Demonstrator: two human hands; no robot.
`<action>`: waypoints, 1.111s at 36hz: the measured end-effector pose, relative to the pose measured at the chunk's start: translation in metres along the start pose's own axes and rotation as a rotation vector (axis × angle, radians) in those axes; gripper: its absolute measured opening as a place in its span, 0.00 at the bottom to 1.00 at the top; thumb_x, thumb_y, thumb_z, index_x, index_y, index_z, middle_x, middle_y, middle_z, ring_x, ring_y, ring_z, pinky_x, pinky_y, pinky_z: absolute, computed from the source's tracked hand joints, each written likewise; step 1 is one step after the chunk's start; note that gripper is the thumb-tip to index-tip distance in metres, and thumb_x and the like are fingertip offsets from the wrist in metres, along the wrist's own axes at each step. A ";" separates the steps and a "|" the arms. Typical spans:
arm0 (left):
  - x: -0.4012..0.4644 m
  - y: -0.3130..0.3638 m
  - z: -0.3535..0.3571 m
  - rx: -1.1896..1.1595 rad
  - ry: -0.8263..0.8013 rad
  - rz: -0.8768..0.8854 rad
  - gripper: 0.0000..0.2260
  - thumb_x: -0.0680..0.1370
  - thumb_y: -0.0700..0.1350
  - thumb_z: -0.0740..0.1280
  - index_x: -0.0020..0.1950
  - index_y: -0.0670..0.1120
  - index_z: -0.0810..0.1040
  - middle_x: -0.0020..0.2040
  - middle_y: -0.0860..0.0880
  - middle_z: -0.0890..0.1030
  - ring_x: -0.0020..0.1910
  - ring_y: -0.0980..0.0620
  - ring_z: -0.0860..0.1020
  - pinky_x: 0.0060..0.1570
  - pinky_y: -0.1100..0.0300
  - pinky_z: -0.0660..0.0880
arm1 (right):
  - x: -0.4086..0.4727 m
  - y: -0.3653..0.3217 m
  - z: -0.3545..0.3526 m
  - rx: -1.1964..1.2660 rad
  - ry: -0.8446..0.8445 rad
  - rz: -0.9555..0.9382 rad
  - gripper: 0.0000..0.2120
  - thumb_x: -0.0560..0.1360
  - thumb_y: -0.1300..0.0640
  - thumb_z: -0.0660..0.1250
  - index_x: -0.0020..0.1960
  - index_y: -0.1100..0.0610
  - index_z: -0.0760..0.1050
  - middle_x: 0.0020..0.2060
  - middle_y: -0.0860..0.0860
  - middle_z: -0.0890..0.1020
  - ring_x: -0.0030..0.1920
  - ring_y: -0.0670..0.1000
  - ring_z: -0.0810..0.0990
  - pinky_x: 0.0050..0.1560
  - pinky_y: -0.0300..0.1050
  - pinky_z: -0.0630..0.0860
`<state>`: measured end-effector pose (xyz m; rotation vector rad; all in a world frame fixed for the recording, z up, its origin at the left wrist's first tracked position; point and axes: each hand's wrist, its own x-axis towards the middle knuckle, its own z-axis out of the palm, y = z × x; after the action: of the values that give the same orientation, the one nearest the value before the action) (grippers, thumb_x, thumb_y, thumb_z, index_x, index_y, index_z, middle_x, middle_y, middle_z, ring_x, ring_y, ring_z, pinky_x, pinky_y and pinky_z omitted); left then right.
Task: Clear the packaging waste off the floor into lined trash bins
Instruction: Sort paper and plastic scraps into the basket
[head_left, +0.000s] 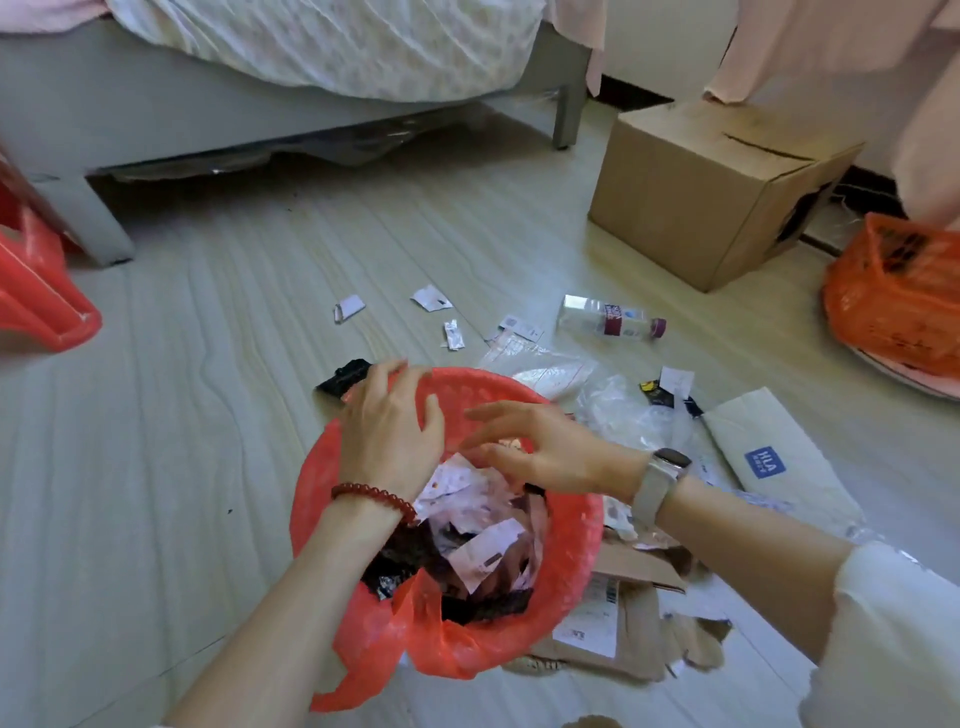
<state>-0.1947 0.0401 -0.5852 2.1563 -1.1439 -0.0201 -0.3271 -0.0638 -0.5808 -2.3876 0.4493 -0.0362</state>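
Two hands work over the bin (571, 525), which we have set on the floor (208, 415) right beside the waste so each piece travels the shortest way. The left hand (389, 431) lies with fingers straight and spread on the far rim, resting on the red liner (363, 639); we judge it is there to hold the liner against the rim so the bag does not slip in under the load. The right hand (540, 457) hovers over the opening, fingers loosely extended, nothing visibly gripped. Inside, torn labels (483, 551) and dark wrappers (410, 556) already lie well up the bin, so part of the task is done. The remaining waste sits to the right and beyond: flattened cardboard (628, 618) touching the bin's near right side, a white mailer (769, 457), crumpled clear film (623, 410), a bottle (608, 317) on its side, and small paper scraps (348, 306) farther out. A dark item (345, 375) lies just past the left hand; what it is we cannot tell. A second lined bin (893, 301) stands at the right edge near a box (701, 197), presumably kept for overflow. The bed (260, 67) is behind.
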 end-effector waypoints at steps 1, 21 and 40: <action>0.006 0.014 0.006 -0.009 -0.005 0.041 0.12 0.75 0.40 0.64 0.58 0.43 0.77 0.60 0.44 0.74 0.60 0.43 0.73 0.62 0.51 0.66 | -0.010 0.004 -0.013 -0.005 0.072 0.017 0.15 0.75 0.53 0.60 0.57 0.54 0.79 0.61 0.49 0.77 0.61 0.45 0.74 0.59 0.35 0.67; -0.081 0.227 0.277 0.115 -0.810 0.428 0.15 0.78 0.42 0.58 0.64 0.46 0.70 0.63 0.44 0.71 0.60 0.44 0.71 0.59 0.51 0.69 | -0.336 0.313 -0.006 0.071 0.615 1.064 0.14 0.74 0.63 0.63 0.59 0.62 0.76 0.58 0.61 0.79 0.60 0.60 0.75 0.61 0.48 0.67; -0.158 0.218 0.360 0.159 -0.944 0.248 0.16 0.78 0.40 0.58 0.66 0.44 0.69 0.65 0.45 0.69 0.65 0.47 0.68 0.62 0.56 0.66 | -0.348 0.402 0.024 -0.172 0.279 1.216 0.33 0.70 0.44 0.67 0.70 0.49 0.56 0.63 0.56 0.65 0.62 0.62 0.64 0.55 0.56 0.67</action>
<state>-0.5631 -0.1291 -0.7803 2.1460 -1.9676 -0.9447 -0.7746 -0.2143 -0.8254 -1.8864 1.9933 0.2263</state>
